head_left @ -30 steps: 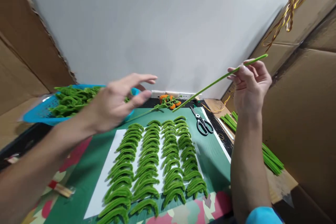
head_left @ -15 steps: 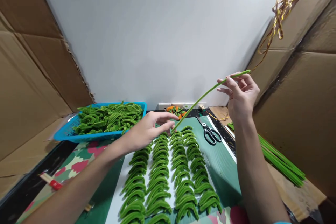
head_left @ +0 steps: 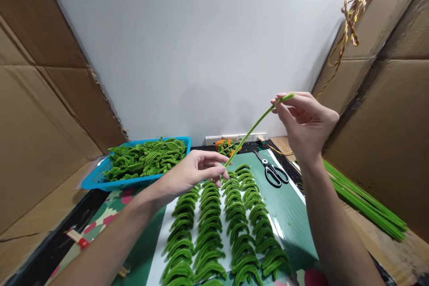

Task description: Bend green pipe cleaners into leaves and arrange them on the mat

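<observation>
A long green pipe cleaner (head_left: 251, 130) slants between my two hands, its upper end to the right. My right hand (head_left: 303, 120) pinches it close to that upper end, between thumb and fingers. Lower down, my left hand (head_left: 204, 167) closes thumb and fingers on the other end. Below the hands, curved green pipe-cleaner pieces (head_left: 210, 232) lie in several overlapping columns on a white sheet (head_left: 161, 250).
A blue basket (head_left: 97, 181) heaped with bent green pieces (head_left: 147, 158) stands at the back left. Scissors (head_left: 273, 170) lie on the green mat right of the columns. Straight green pipe cleaners (head_left: 368, 205) rest at the right, beside a cardboard wall (head_left: 385, 111).
My right hand has shifted its hold along the pipe cleaner near its upper end, and the strand looks straighter. The whole view has tilted slightly.
</observation>
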Available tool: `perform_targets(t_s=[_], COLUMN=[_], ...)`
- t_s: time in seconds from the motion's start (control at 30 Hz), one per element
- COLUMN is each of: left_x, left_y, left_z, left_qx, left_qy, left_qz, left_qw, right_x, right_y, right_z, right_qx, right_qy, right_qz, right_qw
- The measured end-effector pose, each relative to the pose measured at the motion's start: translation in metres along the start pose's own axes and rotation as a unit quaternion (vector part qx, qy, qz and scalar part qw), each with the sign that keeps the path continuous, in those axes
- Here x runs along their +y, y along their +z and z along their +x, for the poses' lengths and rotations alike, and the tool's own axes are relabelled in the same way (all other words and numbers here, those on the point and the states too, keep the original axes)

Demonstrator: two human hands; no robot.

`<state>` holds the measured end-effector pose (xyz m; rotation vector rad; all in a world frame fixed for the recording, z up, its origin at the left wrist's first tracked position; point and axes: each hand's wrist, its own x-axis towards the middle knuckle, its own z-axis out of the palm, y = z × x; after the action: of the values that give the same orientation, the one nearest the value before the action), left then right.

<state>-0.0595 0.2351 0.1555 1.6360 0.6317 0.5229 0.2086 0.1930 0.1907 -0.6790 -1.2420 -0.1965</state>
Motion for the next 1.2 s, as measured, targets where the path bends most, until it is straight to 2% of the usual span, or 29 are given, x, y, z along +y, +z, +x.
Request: perform_targets(t_s=[0.07, 0.13, 0.27, 0.37, 0.57, 0.73, 1.0, 1.2], left_x=[0.004, 0.008, 0.015, 0.022, 0.032, 0.034, 0.032, 0.029], left_y=[0.001, 0.001, 0.0, -0.002, 0.0, 0.002, -0.003, -0.004], left_z=[-0.001, -0.002, -0.006, -0.012, -0.021, -0.021, -0.016, -0.014], left_qx=[0.016, 0.028, 0.07, 0.098, 0.116, 0.145, 0.2, 0.197], left_qy=[0.004, 0.012, 0.04, 0.071, 0.095, 0.109, 0.083, 0.078], left_qz=[0.004, 0.019, 0.076, 0.129, 0.194, 0.176, 0.136, 0.143], left_qw=[1.0, 0.999, 0.994, 0.984, 0.969, 0.968, 0.967, 0.967], right_x=[-0.008, -0.014, -0.019, -0.015, -0.007, -0.009, -0.008, -0.008], right_y=[0.002, 0.005, 0.014, 0.019, 0.022, 0.019, 0.016, 0.02], right_z=[-0.002, -0.003, -0.007, -0.012, -0.019, -0.019, -0.02, -0.021], right_qx=[-0.067, -0.163, -0.361, -0.439, -0.471, -0.47, -0.467, -0.472], right_qy=[-0.017, -0.038, -0.067, -0.063, 0.011, 0.094, 0.119, 0.104], right_qz=[0.005, 0.01, -0.022, -0.047, 0.0, 0.022, -0.003, -0.004], right_qw=[0.998, 0.986, 0.93, 0.895, 0.882, 0.877, 0.876, 0.876])
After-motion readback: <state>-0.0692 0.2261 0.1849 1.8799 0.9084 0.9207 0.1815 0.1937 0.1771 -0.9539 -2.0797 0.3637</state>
